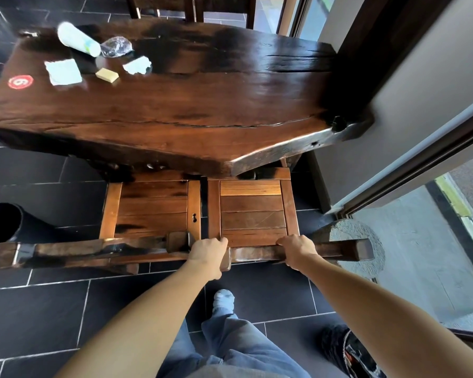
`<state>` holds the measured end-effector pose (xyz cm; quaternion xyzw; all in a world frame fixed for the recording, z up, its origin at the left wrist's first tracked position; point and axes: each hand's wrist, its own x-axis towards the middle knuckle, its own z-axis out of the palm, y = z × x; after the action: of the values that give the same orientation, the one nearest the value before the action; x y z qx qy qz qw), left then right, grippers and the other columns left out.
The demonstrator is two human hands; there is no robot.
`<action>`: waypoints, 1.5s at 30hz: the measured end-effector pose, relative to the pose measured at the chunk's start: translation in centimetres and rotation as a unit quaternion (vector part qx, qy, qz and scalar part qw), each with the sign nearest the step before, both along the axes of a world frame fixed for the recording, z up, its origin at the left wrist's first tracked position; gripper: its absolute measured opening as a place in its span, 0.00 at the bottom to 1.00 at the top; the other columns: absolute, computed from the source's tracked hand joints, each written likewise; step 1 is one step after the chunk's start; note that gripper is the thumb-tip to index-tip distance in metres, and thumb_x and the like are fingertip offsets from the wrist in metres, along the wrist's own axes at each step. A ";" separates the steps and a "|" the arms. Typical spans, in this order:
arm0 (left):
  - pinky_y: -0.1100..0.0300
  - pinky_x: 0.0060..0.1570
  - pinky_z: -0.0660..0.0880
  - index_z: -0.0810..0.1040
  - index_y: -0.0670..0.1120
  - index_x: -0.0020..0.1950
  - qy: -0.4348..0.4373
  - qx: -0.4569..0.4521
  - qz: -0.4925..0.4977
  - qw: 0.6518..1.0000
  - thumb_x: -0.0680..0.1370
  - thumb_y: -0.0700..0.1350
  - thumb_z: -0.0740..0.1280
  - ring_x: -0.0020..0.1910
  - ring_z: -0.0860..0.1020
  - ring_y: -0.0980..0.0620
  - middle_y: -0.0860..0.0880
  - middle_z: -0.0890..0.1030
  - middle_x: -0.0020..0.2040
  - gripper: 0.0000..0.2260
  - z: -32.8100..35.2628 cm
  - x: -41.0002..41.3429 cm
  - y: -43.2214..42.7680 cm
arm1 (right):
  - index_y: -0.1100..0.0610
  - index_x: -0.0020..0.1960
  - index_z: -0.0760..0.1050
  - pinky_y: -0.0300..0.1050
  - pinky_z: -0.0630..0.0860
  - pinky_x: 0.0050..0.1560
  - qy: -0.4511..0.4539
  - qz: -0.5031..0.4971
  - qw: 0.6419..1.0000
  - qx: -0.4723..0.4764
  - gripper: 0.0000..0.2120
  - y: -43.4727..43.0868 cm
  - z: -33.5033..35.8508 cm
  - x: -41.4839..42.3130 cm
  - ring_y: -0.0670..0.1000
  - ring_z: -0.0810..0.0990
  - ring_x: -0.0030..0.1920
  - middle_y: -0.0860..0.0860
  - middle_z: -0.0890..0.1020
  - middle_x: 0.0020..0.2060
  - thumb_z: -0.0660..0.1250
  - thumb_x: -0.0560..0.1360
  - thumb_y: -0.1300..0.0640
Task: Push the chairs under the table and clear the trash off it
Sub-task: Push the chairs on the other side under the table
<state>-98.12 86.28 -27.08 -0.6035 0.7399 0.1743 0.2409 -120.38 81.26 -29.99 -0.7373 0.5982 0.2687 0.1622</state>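
Phase: chairs, partway | left hand and right hand clamped, fingers curled, over back rail of right-side brown slatted wooden chair, seat only partly under dark slab wooden table | neighbouring matching chair likewise out | pending: tipped white paper cup, crumpled clear plastic wrap, white paper napkin on tabletop

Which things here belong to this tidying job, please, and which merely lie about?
Job: left brown slatted chair, right brown slatted chair, dark wooden table, tipped white paper cup, crumpled clear plastic, white square napkin.
Idle: round red sticker, grey round stone.
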 end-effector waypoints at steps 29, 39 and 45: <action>0.56 0.58 0.73 0.74 0.52 0.61 0.235 -0.138 0.121 0.954 0.76 0.47 0.64 0.57 0.78 0.51 0.55 0.80 0.57 0.14 2.5 17.9 5.8 | 0.58 0.70 0.68 0.52 0.77 0.53 -0.117 -0.120 0.962 0.217 0.20 -2.0 3.7 10.0 0.59 0.78 0.61 0.59 0.76 0.64 0.54 0.82 0.50; 0.44 0.61 0.68 0.69 0.56 0.60 -0.006 -0.050 0.253 0.966 0.71 0.51 0.68 0.63 0.69 0.46 0.53 0.72 0.62 0.19 1.3 39.2 8.8 | 0.56 0.70 0.65 0.50 0.78 0.53 -0.094 -0.045 0.981 0.162 0.31 1.4 2.8 26.1 0.55 0.77 0.54 0.53 0.73 0.64 0.63 0.73 0.41; 0.55 0.45 0.73 0.70 0.51 0.61 0.025 -0.006 0.243 0.970 0.69 0.50 0.70 0.55 0.73 0.48 0.52 0.75 0.55 0.22 -0.2 40.6 7.0 | 0.50 0.72 0.58 0.56 0.76 0.59 -0.056 -0.052 0.997 0.026 0.40 4.2 3.1 25.9 0.57 0.68 0.67 0.54 0.68 0.67 0.76 0.67 0.50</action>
<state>-57.57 93.26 -27.31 -0.7622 0.5777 0.2380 0.1690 -94.44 85.50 -26.91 -0.7148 0.6185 0.2332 0.2282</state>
